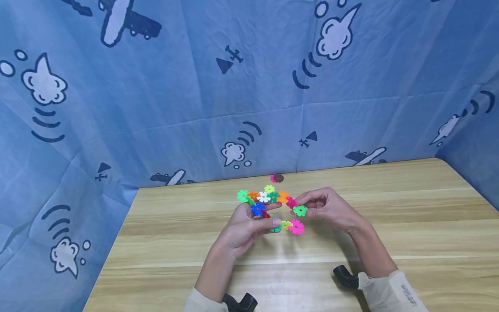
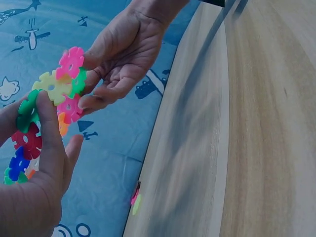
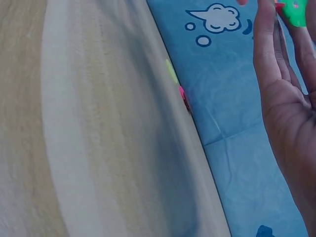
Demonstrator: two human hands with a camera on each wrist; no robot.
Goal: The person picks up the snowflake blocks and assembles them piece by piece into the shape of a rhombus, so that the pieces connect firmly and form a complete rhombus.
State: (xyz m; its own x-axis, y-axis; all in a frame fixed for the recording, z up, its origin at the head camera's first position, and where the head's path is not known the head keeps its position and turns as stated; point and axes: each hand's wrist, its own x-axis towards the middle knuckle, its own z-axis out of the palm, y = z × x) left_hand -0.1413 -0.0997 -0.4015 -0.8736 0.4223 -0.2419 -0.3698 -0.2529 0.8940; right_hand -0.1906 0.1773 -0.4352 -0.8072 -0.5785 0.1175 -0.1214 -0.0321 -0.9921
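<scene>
A curved chain of interlocking plastic snowflake discs [image 1: 263, 197] is held up above the table, in orange, white, green, blue, red, yellow and pink. My left hand [image 1: 238, 228] pinches it near one end, thumb over a teal disc [image 2: 28, 111]. Beyond that grip come a yellow disc [image 2: 53, 89] and a bright pink disc [image 1: 296, 227]. From the right, my right hand [image 1: 331, 210] pinches the other end, around a green disc [image 1: 300, 211] next to a magenta disc [image 1: 291, 202]. In the right wrist view, only a green disc [image 3: 295, 12] shows beyond the fingers.
Loose pink and brown discs [image 1: 278, 178] lie at the back edge of the wooden table [image 1: 175, 242], with a yellow-green disc [image 3: 171, 71] close by. A blue printed cloth [image 1: 249, 95] hangs behind. Black curved pieces [image 1: 346, 277] project near both wrists.
</scene>
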